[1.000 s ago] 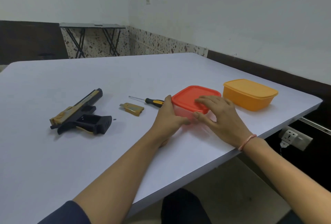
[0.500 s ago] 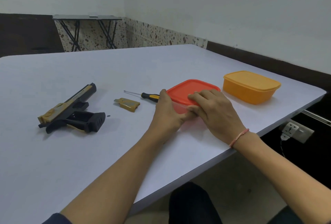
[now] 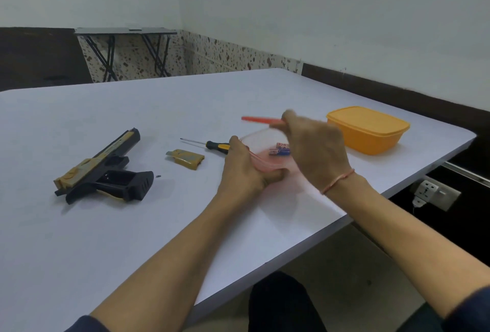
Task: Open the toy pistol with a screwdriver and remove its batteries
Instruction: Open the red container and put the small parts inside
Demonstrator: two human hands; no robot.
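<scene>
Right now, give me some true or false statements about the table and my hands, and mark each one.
1. The right hand holds the red lid above the clear box. True.
2. The clear box is empty. False: batteries lie in it.
3. The left hand holds the screwdriver. False: it lies on the table; the left hand grips the clear box.
4. The orange box has its lid on. True.
5. The gold cover sits on the toy pistol. False: it lies on the table beside it.

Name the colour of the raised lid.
The lid over the box is red; head view shows it.
</scene>
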